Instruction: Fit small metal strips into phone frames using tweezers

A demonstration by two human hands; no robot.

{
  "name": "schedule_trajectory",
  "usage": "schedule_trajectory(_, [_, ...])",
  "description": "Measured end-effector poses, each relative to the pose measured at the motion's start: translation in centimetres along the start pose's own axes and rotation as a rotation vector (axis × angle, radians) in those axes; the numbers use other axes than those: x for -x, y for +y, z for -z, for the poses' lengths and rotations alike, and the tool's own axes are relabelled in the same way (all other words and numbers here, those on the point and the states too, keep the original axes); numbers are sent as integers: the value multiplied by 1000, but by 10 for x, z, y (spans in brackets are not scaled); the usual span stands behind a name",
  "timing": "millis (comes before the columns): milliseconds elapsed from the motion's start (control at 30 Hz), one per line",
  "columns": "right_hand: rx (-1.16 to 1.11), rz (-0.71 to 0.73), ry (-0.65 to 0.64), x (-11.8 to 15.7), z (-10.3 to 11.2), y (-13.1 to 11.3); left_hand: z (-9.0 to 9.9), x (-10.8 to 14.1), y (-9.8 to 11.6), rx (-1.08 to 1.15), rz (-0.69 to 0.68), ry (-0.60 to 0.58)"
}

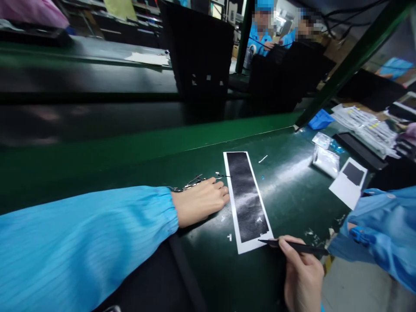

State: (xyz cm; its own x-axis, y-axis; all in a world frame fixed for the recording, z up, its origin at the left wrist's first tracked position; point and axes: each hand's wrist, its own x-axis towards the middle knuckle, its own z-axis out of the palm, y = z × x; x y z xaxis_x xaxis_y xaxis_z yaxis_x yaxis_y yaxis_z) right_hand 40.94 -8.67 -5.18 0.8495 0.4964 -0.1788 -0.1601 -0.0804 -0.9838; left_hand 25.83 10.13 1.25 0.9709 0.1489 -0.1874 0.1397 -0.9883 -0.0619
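Centrally, a white-backed black strip sheet point(248, 197) lies on the green bench point(139, 173); right fingers point(286, 247) grasp black tweezers point(302, 248); left hand point(204, 199) half-curled beside it, its grasp indeterminable.

- Your left forearm point(130, 221) comes in from the left side, sleeved down to the gathered cuff at the wrist.
- Your left hand point(201, 203) lies back up, its fingers bent and close together.
- Your right hand point(303, 271) rises from the bottom edge, thumb side showing.
- Its thumb and index finger are pinched, the other fingers curled behind.
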Motion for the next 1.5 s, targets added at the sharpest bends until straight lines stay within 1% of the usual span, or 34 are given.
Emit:
schedule_trajectory(167, [-21, -26, -37, 1, -1, 2, -3, -1, -3, 10, 4, 2])
schedule_trajectory(367, [-48, -48, -46, -2, 1, 8, 7, 4, -9, 77, 103, 25])
schedule_trajectory(600, [-40, -69, -83, -8, 9, 16, 8, 10, -14, 175, 174, 21])
schedule_trajectory(733, [-44, -49, -96, -11, 10, 19, 13, 16, -11, 211, 256, 79])
schedule_trajectory(867, [-53, -31, -104, -14, 10, 22, 25, 22, -5, 305, 437, 192])
schedule_trajectory(933, [-65, -27, -101, -15, 10, 22, 32, 24, 1, 406, 520, 250])
schedule_trajectory(1000, [-82, -23, -99, -16, 11, 23, 40, 26, 11, 542, 547, 283])
schedule_trajectory(1033, [-91, -21, -97, -17, 11, 23, 43, 27, 18, 681, 551, 289])
schedule_trajectory(1067, [-100, -18, -94, -17, 12, 22, 46, 28, 26, 867, 555, 292])
schedule_trajectory(1167, [-118, -9, -72, -19, 17, 23, 51, 30, 51, 1512, 569, 285])
schedule_trajectory(1200, [-119, -4, -62, -20, 19, 23, 52, 31, 58, 1664, 580, 279])
schedule_trajectory(1267, [-112, 16, -52, -23, 24, 24, 52, 32, 69, 1798, 611, 280])
schedule_trajectory(1333, [-98, 49, -56, -24, 27, 24, 50, 32, 73, 1856, 646, 315])
schedule_trajectory(1400, [-83, 86, -64, -24, 28, 23, 47, 30, 72, 1873, 670, 370])
schedule_trajectory(1500, [-69, 144, -70, -22, 24, 19, 43, 28, 66, 1866, 693, 431])
